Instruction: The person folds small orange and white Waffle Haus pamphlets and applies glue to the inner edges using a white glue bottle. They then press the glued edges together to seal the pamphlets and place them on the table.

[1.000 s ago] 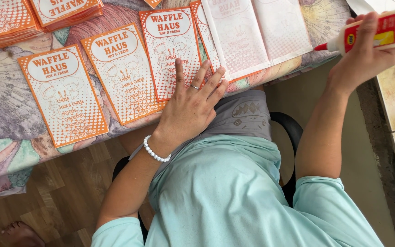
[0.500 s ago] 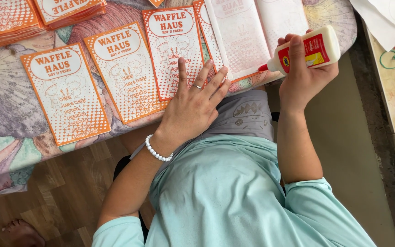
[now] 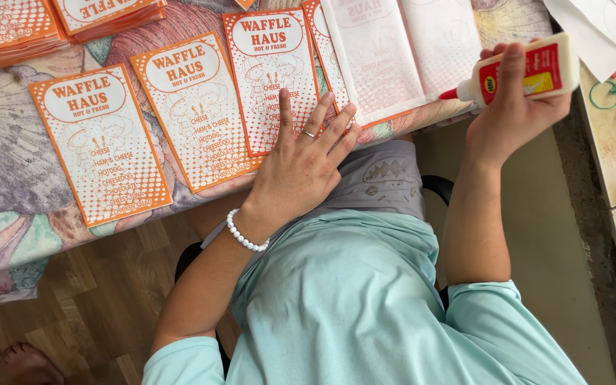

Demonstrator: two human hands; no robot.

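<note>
Clasped in the right hand [image 3: 518, 107], a white plastic glue bottle with red label [image 3: 529, 71] points its red nozzle at the face-down white paper bag [image 3: 386, 57]. Left hand [image 3: 301, 167] lies flat (holding nothing) on an orange printed bag [image 3: 272, 78]; squeezing early could drip glue onto the patterned tablecloth [image 3: 8, 164].

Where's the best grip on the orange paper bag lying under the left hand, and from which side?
Probably its near edge, coming from the person's side. The orange paper bag lies flat, so there is nothing to pinch on top, but its near edge reaches the table's edge. The left hand presses its lower right corner; the right hand holds the glue bottle.
</note>
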